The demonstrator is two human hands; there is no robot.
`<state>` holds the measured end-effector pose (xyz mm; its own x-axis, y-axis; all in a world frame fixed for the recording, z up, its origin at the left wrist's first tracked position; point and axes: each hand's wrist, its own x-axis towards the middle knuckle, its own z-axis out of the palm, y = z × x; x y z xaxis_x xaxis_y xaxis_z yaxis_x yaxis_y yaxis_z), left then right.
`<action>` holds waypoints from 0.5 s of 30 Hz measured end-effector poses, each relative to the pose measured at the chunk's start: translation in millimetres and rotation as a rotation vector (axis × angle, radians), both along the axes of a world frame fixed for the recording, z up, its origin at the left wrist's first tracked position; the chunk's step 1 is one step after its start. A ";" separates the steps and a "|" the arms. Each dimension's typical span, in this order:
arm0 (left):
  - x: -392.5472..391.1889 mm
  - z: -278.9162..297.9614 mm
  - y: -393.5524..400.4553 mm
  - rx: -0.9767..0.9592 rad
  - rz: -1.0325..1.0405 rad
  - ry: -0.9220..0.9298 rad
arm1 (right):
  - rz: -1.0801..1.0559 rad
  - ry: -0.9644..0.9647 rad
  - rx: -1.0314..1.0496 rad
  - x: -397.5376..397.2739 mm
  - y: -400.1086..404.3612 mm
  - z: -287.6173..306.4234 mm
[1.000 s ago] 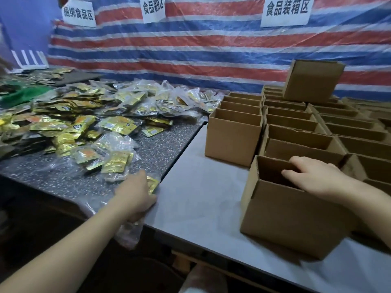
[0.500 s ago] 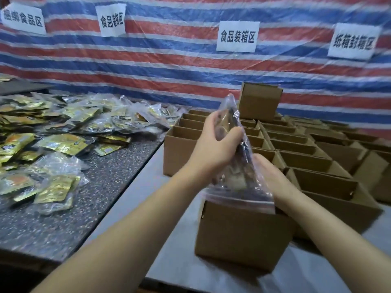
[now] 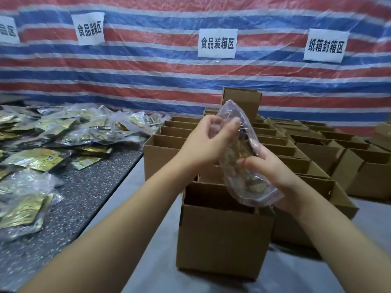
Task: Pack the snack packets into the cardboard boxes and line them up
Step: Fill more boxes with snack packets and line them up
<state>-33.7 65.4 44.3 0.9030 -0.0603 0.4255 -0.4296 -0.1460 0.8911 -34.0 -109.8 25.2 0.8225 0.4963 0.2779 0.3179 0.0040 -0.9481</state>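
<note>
1. Two hands hold one clear bag of snack packets (image 3: pixel 239 157) up over the nearest cardboard box (image 3: pixel 224 235).
2. L hand (image 3: pixel 208 144) grips the bag's upper part, fingers curled round its top edge, thumb on the near side.
3. R hand (image 3: pixel 268 166) grips lower down, fingers wrapped round the bag's right side & back, thumb across the front.
4. Bag is tilted, top leaning left & away, bottom end just above the box's open top (touching the rim or not, can't tell).
5. Box sits open on the grey table (image 3: pixel 148 261), at the near end of rows of open boxes (image 3: pixel 306 149).
6. One closed box (image 3: pixel 243 102) stands on top of the rows at the back.
7. Loose snack bags (image 3: pixel 63 132) are piled on the dark speckled table (image 3: pixel 80 197) to the left, well apart from both hands.
</note>
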 end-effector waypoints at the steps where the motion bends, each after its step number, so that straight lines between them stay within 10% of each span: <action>1: -2.3 -1.2 5.2 0.027 0.031 -0.012 | -0.040 -0.013 -0.002 -1.0 -0.4 -1.7; 9: -0.5 -78.8 31.9 0.499 0.223 0.257 | -0.209 -0.043 0.071 6.8 -7.7 -21.2; 15: -6.9 -96.7 32.3 0.116 0.134 0.479 | 0.022 -0.002 -0.219 10.4 -21.9 -28.0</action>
<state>-40.7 97.8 -52.5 0.9981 0.0471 -0.0403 0.0520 -0.2818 0.9581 -23.6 -131.6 -2.7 0.8105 0.5625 0.1631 0.3216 -0.1947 -0.9266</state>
